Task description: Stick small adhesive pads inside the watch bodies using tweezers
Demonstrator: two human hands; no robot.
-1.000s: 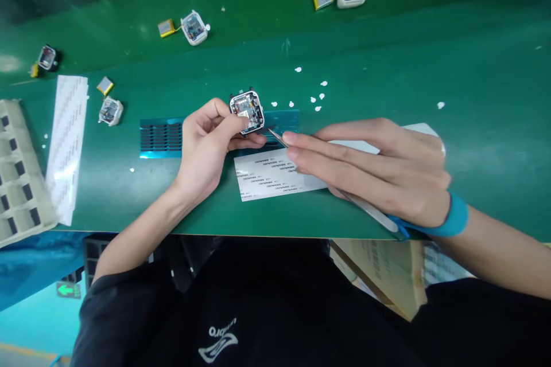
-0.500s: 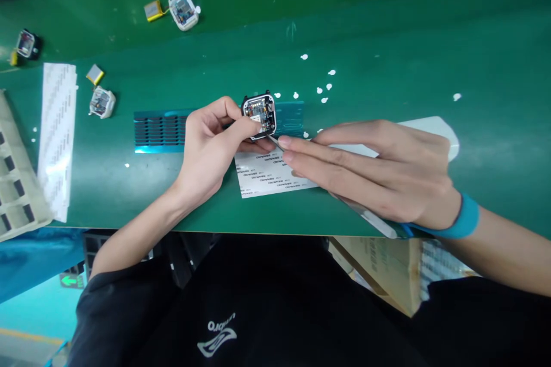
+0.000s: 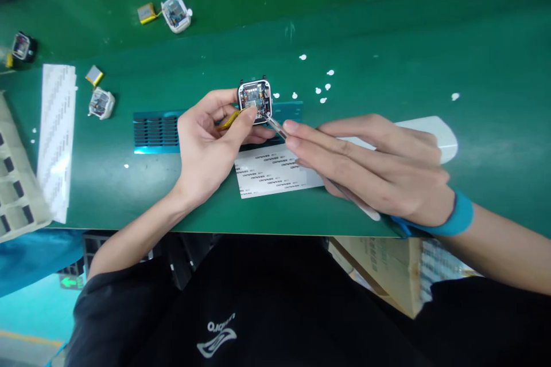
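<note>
My left hand (image 3: 210, 143) grips a black smartwatch case (image 3: 255, 97) whose open face shows a circuit board, the thumb pressing at its lower edge. A yellow battery (image 3: 229, 120) sticks out between that thumb and the fingers. In my right hand (image 3: 383, 166) is a pair of metal tweezers (image 3: 278, 128), pinched near the front. Their tips reach the case's lower right corner; whether they hold anything is too small to tell. Below the case lies a printed white sheet (image 3: 267, 175), partly under my right hand. A blue film with black strips (image 3: 155, 131) lies behind my left hand.
Several white tabs (image 3: 328, 86) are scattered beyond my hands. White watch cases (image 3: 176, 13) with batteries lie at the back and left, near a dark case (image 3: 24, 47). A long printed strip (image 3: 57, 137) and a beige tray (image 3: 19, 183) are at far left.
The watch case has risen slightly away from me and turned a little. The yellow battery now shows in my left hand. The tweezers have followed, more of their tips visible.
</note>
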